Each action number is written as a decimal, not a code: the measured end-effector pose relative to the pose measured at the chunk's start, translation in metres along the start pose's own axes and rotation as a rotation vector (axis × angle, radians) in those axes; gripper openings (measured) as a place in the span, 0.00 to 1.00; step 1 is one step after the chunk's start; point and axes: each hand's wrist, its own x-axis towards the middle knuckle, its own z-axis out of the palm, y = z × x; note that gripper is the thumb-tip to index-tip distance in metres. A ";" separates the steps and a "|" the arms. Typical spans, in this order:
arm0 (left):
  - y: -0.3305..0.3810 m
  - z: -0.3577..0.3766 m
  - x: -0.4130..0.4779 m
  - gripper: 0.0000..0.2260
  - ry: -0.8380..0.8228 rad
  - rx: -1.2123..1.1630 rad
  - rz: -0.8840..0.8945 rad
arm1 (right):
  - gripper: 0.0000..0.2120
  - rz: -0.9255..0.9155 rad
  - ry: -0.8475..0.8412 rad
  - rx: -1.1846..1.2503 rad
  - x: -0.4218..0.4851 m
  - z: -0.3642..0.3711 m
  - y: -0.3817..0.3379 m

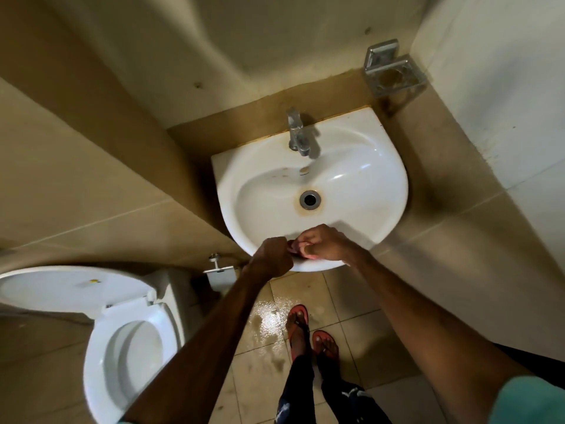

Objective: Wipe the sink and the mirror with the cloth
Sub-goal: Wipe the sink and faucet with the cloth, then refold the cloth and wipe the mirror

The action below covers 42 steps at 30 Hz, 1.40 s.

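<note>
Pinkish cloth (292, 246), mostly hidden, bunched between left hand (274, 255) and right hand (327, 246), both with fingers curled tight around it, over front rim of white sink (382, 166). Chrome tap (298, 133) at back, drain (309, 199) at centre with brownish ring. Metal holder (394, 75) on wall upper right; toilet (131, 338), lid raised, lower left; wet floor tiles (269, 325) below.

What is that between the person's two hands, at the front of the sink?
A small pink cloth, bunched up: the left hand and the right hand both grip it over the front rim of the sink. The head view shows it.
</note>
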 end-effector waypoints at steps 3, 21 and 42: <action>0.007 -0.015 -0.028 0.16 0.076 -0.129 -0.032 | 0.14 0.006 -0.060 0.400 -0.024 -0.005 -0.014; 0.050 -0.132 -0.187 0.26 0.655 -0.984 -0.092 | 0.21 -0.146 0.128 0.953 -0.141 -0.017 -0.179; -0.010 -0.280 -0.226 0.11 0.909 -0.274 0.595 | 0.05 -0.483 0.606 0.480 -0.137 -0.016 -0.325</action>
